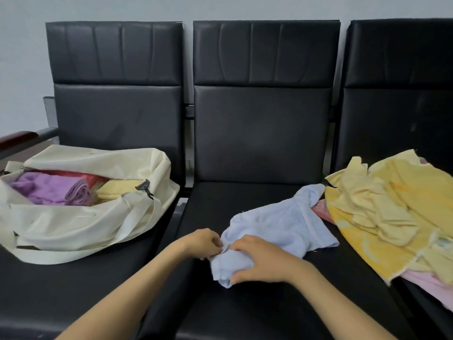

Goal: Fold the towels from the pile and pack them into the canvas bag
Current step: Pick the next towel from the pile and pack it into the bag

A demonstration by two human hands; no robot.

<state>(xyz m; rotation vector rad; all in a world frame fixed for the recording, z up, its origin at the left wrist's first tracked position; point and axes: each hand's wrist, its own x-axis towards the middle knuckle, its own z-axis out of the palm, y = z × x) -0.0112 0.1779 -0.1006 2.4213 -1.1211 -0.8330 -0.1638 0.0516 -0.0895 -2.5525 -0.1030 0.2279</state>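
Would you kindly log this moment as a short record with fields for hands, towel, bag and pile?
left hand: pinches the light blue towel at its near edge
right hand: grips the same towel's bunched end
towel state: crumpled, on the middle seat
canvas bag: open, on the left seat, holds a purple towel and a yellow towel
pile: mostly yellow, some pink, on the right seat
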